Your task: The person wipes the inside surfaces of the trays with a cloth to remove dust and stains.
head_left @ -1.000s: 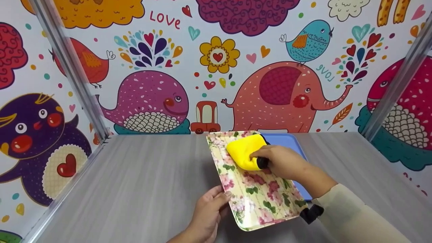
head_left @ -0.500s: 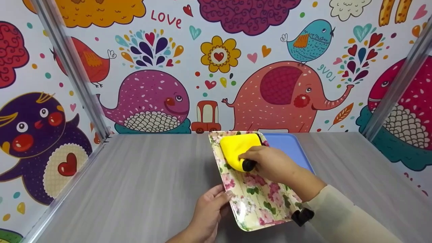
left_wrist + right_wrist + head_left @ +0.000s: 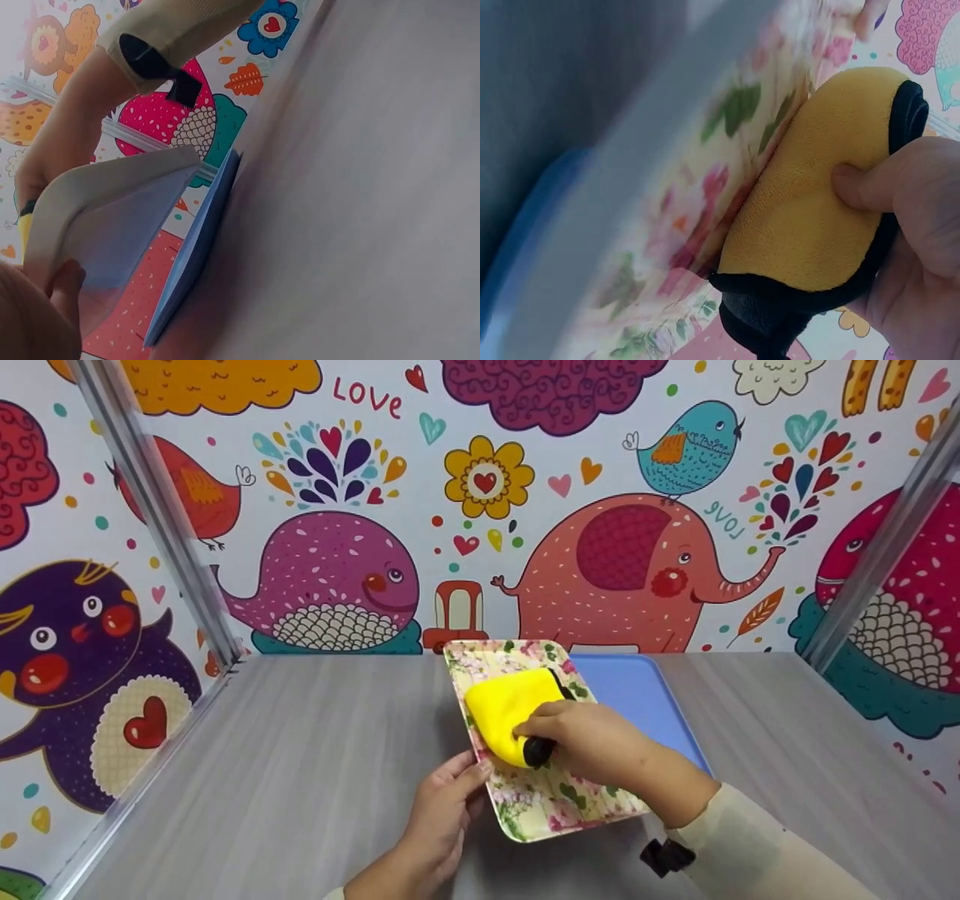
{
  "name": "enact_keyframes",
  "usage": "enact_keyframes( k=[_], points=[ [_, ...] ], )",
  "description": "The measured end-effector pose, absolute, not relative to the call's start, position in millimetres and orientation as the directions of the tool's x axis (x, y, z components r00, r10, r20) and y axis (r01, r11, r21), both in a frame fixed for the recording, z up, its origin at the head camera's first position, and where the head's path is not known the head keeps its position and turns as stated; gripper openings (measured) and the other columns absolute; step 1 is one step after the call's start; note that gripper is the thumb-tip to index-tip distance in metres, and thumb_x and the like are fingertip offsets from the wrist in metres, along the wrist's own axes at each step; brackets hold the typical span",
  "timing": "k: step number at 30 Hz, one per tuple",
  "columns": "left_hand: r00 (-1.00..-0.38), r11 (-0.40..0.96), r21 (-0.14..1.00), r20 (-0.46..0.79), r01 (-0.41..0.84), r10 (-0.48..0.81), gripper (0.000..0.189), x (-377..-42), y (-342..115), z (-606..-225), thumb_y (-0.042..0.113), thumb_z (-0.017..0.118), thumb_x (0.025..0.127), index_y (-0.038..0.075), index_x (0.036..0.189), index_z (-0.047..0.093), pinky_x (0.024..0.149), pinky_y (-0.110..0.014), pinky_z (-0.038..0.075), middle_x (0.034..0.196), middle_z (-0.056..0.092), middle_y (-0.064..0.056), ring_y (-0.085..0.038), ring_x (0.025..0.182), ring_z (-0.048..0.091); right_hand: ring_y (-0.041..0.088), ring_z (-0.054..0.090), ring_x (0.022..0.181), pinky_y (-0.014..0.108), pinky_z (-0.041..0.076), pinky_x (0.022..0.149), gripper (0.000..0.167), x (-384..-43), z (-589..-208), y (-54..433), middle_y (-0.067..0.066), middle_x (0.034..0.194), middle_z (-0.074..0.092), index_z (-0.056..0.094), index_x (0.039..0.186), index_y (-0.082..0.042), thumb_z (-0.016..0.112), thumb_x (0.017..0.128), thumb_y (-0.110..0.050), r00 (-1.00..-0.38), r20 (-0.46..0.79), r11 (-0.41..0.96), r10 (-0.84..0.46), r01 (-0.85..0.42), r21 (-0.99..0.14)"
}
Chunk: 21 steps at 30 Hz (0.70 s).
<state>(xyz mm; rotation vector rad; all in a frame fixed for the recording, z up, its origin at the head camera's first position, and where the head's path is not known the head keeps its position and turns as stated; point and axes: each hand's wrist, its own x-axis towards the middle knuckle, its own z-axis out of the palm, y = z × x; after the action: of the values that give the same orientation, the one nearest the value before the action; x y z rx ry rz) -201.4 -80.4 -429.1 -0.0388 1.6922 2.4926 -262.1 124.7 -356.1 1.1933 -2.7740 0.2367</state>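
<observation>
A flower-patterned tray is held tilted above the table. My left hand grips its left edge, thumb on the printed face and fingers behind, where the left wrist view shows the plain pale underside. In my right hand is a folded yellow cloth with black edging. The right wrist view shows my thumb pressing into the yellow cloth, which lies against the tray's printed face. Part of the tray is hidden by the cloth and my right hand.
A blue tray lies flat on the grey table, behind and right of the flowered tray and partly covered by it. A wall with cartoon animals stands at the back, with metal posts at the corners.
The cloth has moved left and down across the flowered tray with my right hand. The tray and my left hand have shifted slightly up and left.
</observation>
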Motion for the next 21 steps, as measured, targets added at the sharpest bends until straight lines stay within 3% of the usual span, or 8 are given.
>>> enact_keyframes(
  k=[10,16,21],
  points=[
    [-0.994,-0.334,0.937,-0.092,-0.104,0.050,0.053,-217,-104,-430,0.015,0.058,0.104,-0.015,0.146,0.046,0.093,-0.031,0.061,0.130,0.071,-0.016,-0.013,0.104,0.072,0.020,0.070,0.103,0.042,0.061,0.095,0.045,-252,-360,117,0.002,0.111,0.076,0.076,0.127,-0.022,0.079,0.086,-0.002,-0.635,0.140,0.630,-0.760,-0.772,-0.082],
    [-0.996,-0.300,0.949,-0.093,-0.091,0.007,0.051,-229,-118,-429,0.014,0.059,0.104,-0.014,0.145,0.049,0.091,-0.032,0.062,0.129,0.072,-0.017,-0.013,0.103,0.073,0.018,0.068,0.103,0.040,0.061,0.095,0.044,-250,-362,118,0.000,0.112,0.075,0.075,0.128,-0.025,0.084,0.086,-0.014,-0.632,0.097,0.621,-0.769,-0.774,-0.125],
    [-0.996,-0.265,0.961,-0.087,-0.077,-0.025,0.049,-234,-129,-431,0.014,0.057,0.104,-0.014,0.145,0.049,0.091,-0.033,0.062,0.130,0.071,-0.019,-0.013,0.103,0.073,0.019,0.067,0.104,0.041,0.061,0.095,0.046,-250,-361,121,0.000,0.114,0.074,0.074,0.129,-0.026,0.080,0.088,-0.006,-0.632,0.079,0.618,-0.771,-0.773,-0.145]
  ],
)
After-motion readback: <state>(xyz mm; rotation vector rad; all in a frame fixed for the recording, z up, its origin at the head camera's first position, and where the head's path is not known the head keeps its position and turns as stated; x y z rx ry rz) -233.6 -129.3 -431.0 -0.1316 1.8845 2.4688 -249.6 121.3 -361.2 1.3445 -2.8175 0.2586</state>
